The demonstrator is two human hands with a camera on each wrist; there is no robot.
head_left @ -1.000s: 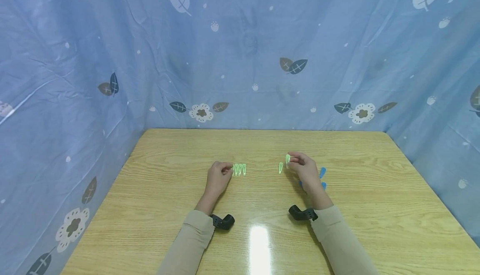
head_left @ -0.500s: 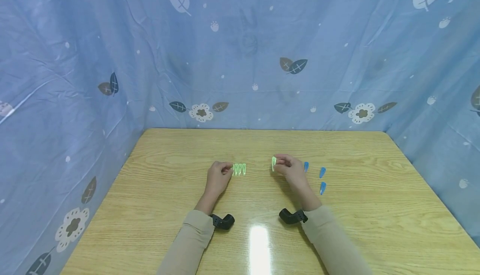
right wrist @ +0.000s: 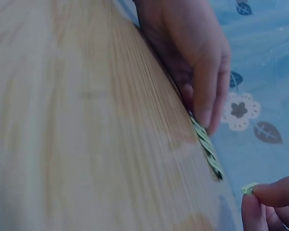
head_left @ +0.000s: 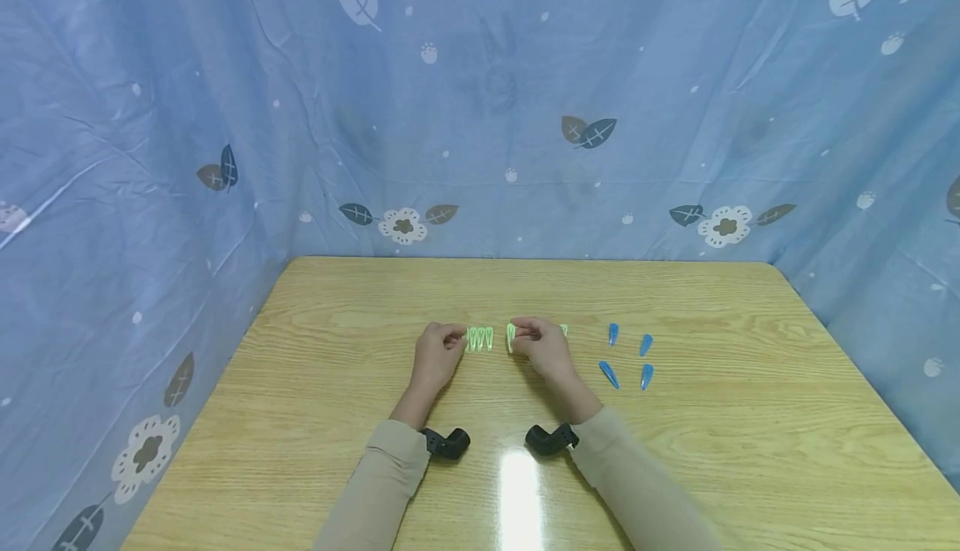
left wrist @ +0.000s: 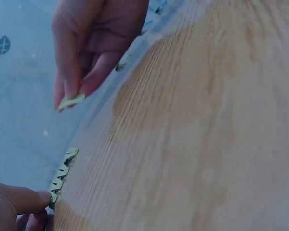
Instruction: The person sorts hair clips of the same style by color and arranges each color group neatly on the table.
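Note:
Several light green hair clips (head_left: 481,339) lie side by side in a row on the table. My left hand (head_left: 437,361) pinches the clip at the row's left end, its fingertips partly covering it. Just right of the row, my right hand (head_left: 546,354) holds one green clip (head_left: 511,338) upright between thumb and fingers; the left wrist view shows this held clip (left wrist: 72,101) above the table. Another green clip (head_left: 564,330) is mostly hidden behind my right hand.
Several blue clips (head_left: 647,345) lie scattered on the wooden table (head_left: 750,418) to the right of my right hand. A blue patterned curtain (head_left: 495,101) hangs behind the table and along both sides.
My right hand has moved left with its green clip, past the loose green one, towards the row. The blue clips behind it have come into view. My left hand has stayed in place.

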